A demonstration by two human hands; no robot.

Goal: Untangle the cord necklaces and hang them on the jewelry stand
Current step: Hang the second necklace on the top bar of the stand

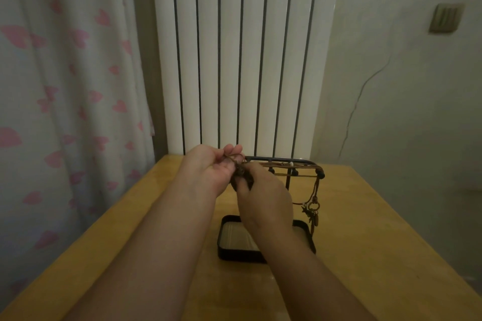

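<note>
- Wooden table (378,229), radiator (232,60) behind, jewelry stand (287,159) upright.
- Pinched by left hand (208,168) and right hand (263,198): tangled cord necklace (238,164), just beside bar's left end.

Both bare forearms are stretched from the lower edge of the frame up toward its centre, where the hands are brought together. The left hand (212,168) is turned palm toward the camera, with thumb and fingertips pinched on a cord necklace (241,178). The right hand (263,198) is seen from the back, just below and right of the left, its fingers curled on the same necklace.
</note>
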